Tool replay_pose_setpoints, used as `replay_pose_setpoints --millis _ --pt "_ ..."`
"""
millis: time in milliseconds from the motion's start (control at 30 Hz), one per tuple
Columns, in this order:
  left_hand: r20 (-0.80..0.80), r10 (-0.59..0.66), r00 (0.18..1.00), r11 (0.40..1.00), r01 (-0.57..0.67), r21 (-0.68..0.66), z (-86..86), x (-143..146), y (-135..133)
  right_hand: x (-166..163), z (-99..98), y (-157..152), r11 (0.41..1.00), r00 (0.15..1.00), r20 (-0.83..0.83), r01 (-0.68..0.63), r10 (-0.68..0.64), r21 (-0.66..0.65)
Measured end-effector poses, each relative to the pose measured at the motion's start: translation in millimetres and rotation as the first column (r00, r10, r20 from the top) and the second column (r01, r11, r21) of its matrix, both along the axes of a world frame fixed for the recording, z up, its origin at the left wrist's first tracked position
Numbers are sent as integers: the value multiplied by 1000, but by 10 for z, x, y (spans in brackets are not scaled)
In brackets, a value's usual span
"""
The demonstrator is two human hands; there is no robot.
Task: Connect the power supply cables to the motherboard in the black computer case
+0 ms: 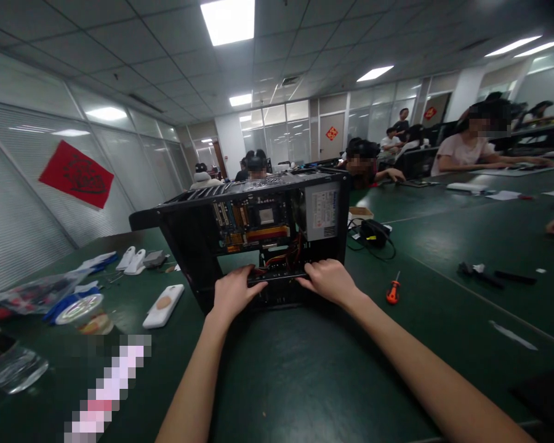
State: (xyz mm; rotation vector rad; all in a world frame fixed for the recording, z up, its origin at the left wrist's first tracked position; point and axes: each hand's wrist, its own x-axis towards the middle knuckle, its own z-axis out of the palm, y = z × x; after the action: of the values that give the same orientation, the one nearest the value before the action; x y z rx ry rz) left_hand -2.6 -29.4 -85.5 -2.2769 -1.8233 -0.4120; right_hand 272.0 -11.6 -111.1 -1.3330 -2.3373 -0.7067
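A black open computer case (184, 237) lies on its side on the dark green table (305, 375), its motherboard (253, 224) and power supply (322, 210) facing me. My left hand (233, 292) has its fingers curled over the case's near lower edge at the left. My right hand (329, 280) grips the same edge at the right, fingers bent inside the case by the red and orange cables (281, 258).
A small orange screwdriver (392, 290) lies right of the case. A white phone (163, 306), a lidded cup (80, 311), plastic bags (32, 295) and a bottle (9, 369) sit at left. Black tools (480, 271) lie at right. Several people sit at far tables.
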Motion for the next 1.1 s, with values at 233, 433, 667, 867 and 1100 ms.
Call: replay_pose_setpoints --millis 233,433,667,867,1100 --pt "226 -84 971 994 96 -45 103 -91 85 -303 249 -89 982 984 -122 109 -129 -157" --pt "255 -210 944 903 287 -320 492 -233 477 -1036 525 252 851 955 -290 -207 67 -483" --pt "164 -216 962 864 267 -426 690 -126 442 -1240 445 463 784 949 -308 -143 -64 -604" --pt "311 -286 906 889 372 -267 825 -153 342 -1102 771 430 808 838 -542 -356 55 -469" --pt "436 -309 845 850 451 -271 1007 -354 139 -781 1146 213 621 605 -776 -681 177 -388"
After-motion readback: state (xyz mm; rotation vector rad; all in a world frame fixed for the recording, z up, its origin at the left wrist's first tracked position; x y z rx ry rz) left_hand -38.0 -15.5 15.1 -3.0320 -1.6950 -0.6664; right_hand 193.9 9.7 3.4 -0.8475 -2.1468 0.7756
